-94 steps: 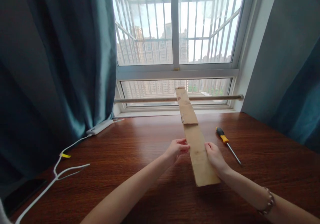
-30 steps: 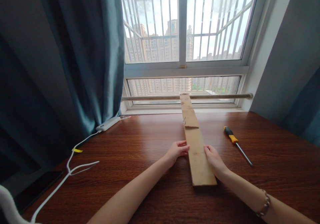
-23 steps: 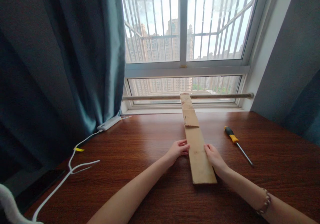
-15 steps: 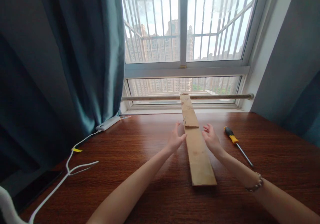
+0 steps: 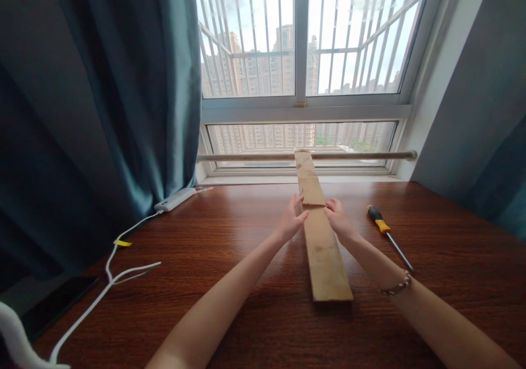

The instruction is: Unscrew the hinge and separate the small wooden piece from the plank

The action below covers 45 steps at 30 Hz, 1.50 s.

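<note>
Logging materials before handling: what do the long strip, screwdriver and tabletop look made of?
Long strip: probably cardboard, matte tan; creases and ragged flap edge suggest it.
Screwdriver handle: likely plastic, black and yellow, smooth-looking.
Screwdriver shaft: metal, by its silvery sheen.
Tabletop: glossy red-brown wood grain with window glare; solid, veneer or laminate, can't tell.

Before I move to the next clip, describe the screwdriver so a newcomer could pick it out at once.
Below the barred window is a dark reddish-brown table. On it, to the right of the long cardboard strip, lies the screwdriver, its tip toward the viewer. Its black-and-yellow handle and thin metal shaft set it apart from the flat tan strip and the white cable.
</note>
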{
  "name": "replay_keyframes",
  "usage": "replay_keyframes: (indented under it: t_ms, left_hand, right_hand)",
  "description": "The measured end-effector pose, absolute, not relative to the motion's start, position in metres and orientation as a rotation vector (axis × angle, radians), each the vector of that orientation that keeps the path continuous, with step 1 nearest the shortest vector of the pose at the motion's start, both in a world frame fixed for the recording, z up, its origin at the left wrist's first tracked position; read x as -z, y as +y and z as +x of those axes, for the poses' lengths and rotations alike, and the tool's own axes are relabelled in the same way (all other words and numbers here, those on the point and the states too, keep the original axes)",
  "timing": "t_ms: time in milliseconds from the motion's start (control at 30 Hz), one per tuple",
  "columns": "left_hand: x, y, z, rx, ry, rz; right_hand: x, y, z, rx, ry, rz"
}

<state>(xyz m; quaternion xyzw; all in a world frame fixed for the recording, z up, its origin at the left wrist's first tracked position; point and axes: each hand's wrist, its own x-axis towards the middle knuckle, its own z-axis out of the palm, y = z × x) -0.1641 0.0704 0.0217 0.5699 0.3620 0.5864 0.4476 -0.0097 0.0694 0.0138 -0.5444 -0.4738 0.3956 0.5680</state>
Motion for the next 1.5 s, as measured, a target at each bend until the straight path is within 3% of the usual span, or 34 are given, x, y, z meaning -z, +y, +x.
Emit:
replay_keyframes:
  t_ms: [500,733,1200,1500]
  left_hand:
    - [-0.021,0.072,-0.167,-1.413,0.847,1.185]
    - [-0.023,0.075,-0.173,-1.366,0.658,0.815]
    - [-0.013,0.079,-0.174,-1.385,0.649,0.699]
    - [-0.002,0.111,-0.159,-1.566,0.799,0.407]
  right_hand:
    - [-0.024,0.058,-0.022,-0.910,-1.217,-0.930]
    - [-0.016,0.051,-0.035,-1.115,-1.587,-0.687]
    - [-0.013,0.059,-0.025,-1.067,-1.314,-0.887]
    - [-0.047,0.069,0.030,-0.987,-1.289,-1.223]
